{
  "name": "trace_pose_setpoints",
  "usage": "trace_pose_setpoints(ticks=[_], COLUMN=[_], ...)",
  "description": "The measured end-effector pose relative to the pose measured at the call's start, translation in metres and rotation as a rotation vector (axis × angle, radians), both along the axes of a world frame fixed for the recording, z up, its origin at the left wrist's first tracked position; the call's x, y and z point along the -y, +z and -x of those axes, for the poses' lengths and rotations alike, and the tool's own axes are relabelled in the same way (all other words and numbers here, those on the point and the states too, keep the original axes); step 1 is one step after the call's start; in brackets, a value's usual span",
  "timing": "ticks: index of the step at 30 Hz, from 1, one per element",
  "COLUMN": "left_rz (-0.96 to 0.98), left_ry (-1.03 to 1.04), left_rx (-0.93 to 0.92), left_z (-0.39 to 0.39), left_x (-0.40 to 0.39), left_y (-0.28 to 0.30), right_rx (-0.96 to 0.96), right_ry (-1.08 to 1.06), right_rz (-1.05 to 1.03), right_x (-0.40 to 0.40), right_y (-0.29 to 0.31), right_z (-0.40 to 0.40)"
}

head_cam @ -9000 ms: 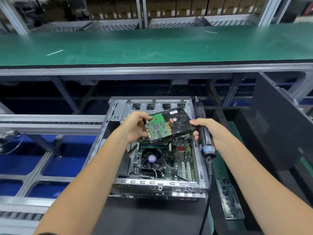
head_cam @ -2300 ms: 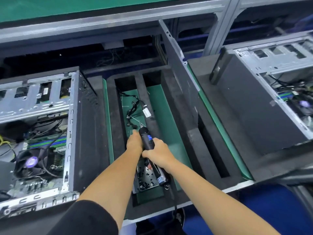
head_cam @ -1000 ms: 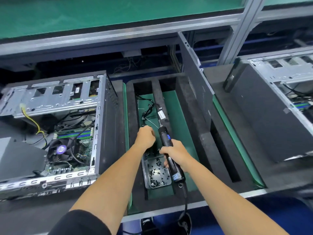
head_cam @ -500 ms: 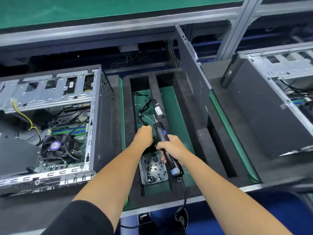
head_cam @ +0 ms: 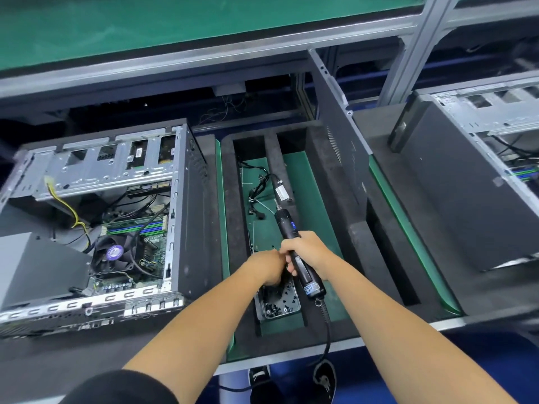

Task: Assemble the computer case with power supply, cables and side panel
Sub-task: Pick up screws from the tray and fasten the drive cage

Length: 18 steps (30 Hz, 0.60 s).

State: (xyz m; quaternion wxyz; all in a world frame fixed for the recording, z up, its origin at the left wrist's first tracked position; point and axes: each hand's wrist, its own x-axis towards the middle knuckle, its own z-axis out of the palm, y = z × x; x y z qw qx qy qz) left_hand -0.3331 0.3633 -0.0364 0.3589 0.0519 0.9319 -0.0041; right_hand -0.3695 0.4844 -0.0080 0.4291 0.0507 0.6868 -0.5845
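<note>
Just under the left hand (head_cam: 267, 269), which hovers curled with its fingertips hidden so I cannot tell what it holds, sits a screw tray (head_cam: 278, 304). Touching it, the right hand (head_cam: 309, 253) grips an electric screwdriver (head_cam: 294, 246). Beyond lie loose cables (head_cam: 258, 189). Left of both hands stands the open computer case (head_cam: 116, 217); right, the side panel (head_cam: 339, 135) stands upright.

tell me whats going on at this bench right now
A person is mid-build on a desktop PC. Their right hand grips a corded electric screwdriver, while the left hand reaches into a small metal tray of black screws in the foam-lined bin. The open computer case lies to the left, its side panel not yet on; a dark panel stands upright beside the bin.
</note>
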Motion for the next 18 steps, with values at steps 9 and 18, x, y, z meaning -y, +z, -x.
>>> trace_pose_setpoints(ticks=[9, 18], left_rz=[0.076, 0.008], left_ry=[-0.204, 0.035], left_rx=[0.216, 0.072], left_z=[-0.012, -0.023], left_x=[-0.023, -0.025], left_y=[-0.009, -0.027], right_rx=[-0.07, -0.101], right_ry=[-0.009, -0.009], right_rz=[-0.042, -0.051], right_x=[0.006, 0.004], right_y=[-0.002, -0.007], right_z=[-0.005, -0.008])
